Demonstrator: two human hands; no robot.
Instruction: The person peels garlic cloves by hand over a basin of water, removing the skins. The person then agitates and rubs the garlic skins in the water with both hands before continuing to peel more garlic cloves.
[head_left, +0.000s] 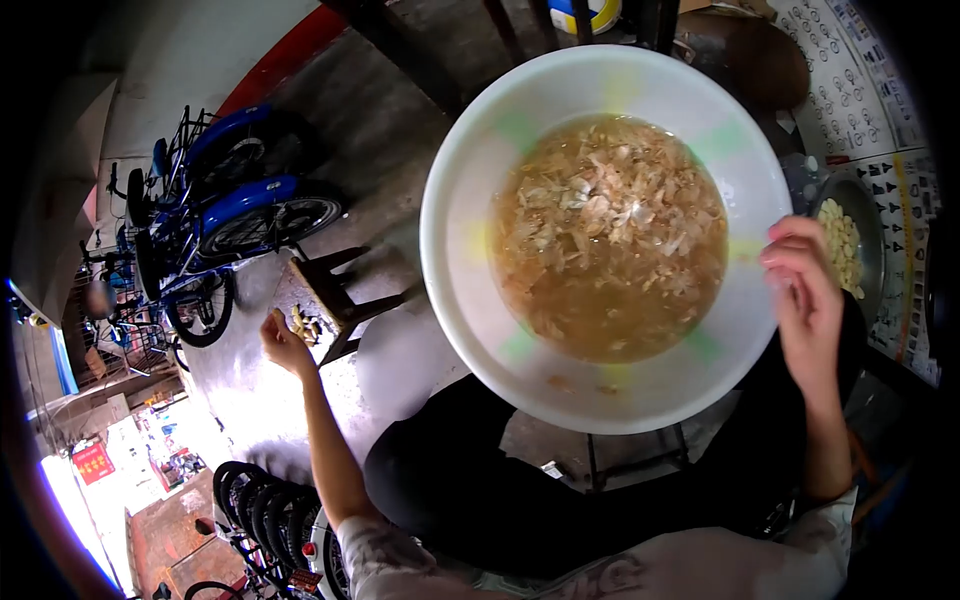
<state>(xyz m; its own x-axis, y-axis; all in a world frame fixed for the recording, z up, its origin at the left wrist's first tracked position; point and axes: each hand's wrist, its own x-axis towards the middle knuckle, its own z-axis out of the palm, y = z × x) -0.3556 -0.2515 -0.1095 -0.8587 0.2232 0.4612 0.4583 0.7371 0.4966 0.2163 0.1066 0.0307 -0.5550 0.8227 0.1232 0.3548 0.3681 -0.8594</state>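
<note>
A large white basin (pixel 457 240) stands in front of me, with cloudy water and many papery pale-brown skins (pixel 620 215) floating in it. My right hand (pixel 808 280) is at the basin's right rim, its fingers curled together; whatever they hold is hidden. Just beyond it, partly covered by the hand, a metal bowl (pixel 872 240) holds pale peeled cloves (pixel 838 235) that look like garlic. Out to the left, my left hand (pixel 287 345) is closed with its fingertips pinched. It is beside a small pile of pale clove-like pieces (pixel 304 325); I cannot make out anything in its grip.
A dark wooden stool (pixel 325 290) stands left of the basin. Blue bicycles (pixel 235 205) are parked farther left, and several black tyres (pixel 265 510) show at lower left. Dark bars (pixel 500 25) rise behind the basin. Printed sheets (pixel 850 90) lie at the right.
</note>
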